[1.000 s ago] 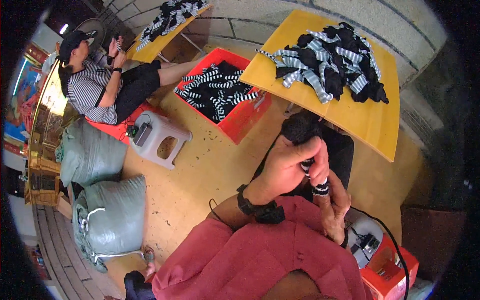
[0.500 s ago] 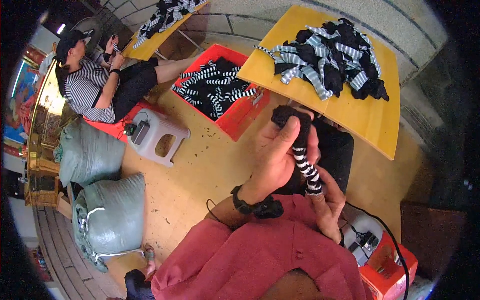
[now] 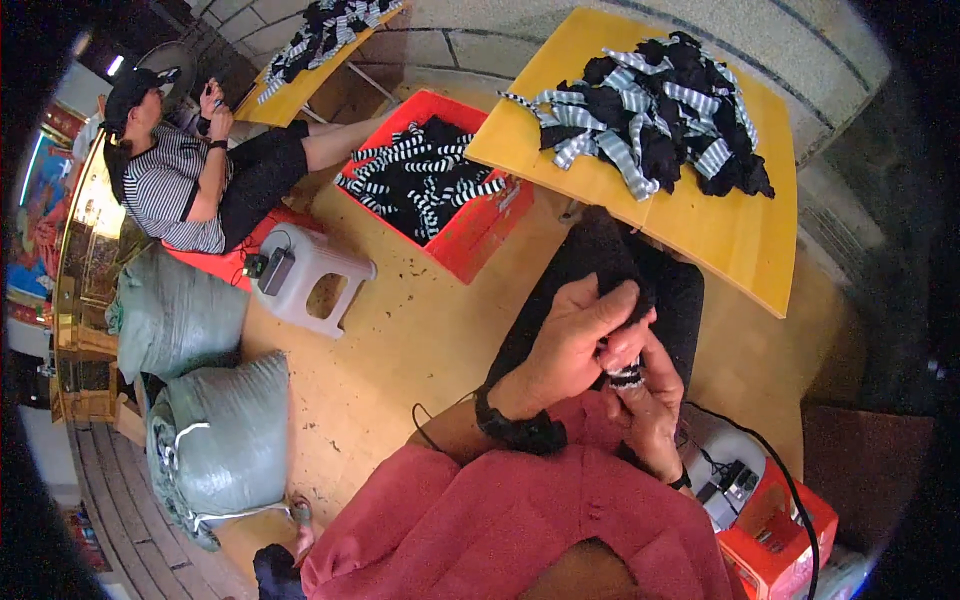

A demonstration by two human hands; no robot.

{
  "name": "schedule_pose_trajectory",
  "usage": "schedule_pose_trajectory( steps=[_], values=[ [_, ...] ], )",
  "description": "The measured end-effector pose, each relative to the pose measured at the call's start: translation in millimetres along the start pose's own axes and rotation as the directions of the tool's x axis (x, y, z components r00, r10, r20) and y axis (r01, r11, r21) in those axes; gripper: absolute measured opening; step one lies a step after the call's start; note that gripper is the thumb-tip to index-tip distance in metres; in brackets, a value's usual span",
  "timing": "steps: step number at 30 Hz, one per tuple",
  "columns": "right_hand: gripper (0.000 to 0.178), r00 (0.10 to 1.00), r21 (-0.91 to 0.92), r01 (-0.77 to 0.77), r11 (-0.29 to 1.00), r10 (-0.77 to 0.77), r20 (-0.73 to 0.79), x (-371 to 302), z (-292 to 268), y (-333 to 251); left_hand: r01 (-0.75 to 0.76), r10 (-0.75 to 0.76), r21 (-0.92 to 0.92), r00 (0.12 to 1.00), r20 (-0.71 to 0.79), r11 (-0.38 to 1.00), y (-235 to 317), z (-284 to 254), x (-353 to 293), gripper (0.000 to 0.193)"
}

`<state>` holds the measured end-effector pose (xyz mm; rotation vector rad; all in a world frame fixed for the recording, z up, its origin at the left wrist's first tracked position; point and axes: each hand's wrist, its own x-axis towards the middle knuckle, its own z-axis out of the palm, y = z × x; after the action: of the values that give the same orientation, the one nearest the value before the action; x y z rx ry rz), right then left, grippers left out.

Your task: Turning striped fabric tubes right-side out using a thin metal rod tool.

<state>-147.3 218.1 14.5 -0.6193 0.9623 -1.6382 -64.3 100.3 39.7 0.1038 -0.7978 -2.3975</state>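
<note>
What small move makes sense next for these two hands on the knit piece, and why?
Probably ease the right hand back from the left hand: the two sit close together on the knit piece, with its black part extending beyond the left hand and only a short striped band showing, so a gentle pull might expose more stripes.

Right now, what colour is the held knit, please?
The knit is black, partly white-striped; head view.

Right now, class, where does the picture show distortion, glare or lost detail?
Head view: the yellow table bows along its right edge; head view: the gold-coloured panel glares nearly white; head view: the knit piece is black beyond the left hand, nearly blending into the darkness behind; head view: black fills the corners.
</note>
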Motion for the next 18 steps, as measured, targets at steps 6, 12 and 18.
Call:
schedule_pose_trajectory(
  steps=[6,12,18],
  values=[
    [0.049,0.999,-0.235,0.004,0.972,-0.015,-0.045,-6,-3,0,-0.235,0.279,0.182,0.919,-0.279,0.955,26,30,14,0.031],
    [0.047,0.99,-0.37,0.103,0.923,-0.131,-0.052,-4,-7,9,-0.166,0.175,0.08,0.976,-0.13,0.983,-1,11,5,0.029],
    [0.045,0.971,0.094,-0.229,0.969,0.221,0.086,2,-15,-7,-0.103,0.103,-0.001,0.992,-0.07,0.995,-1,6,6,0.027]
  ],
)
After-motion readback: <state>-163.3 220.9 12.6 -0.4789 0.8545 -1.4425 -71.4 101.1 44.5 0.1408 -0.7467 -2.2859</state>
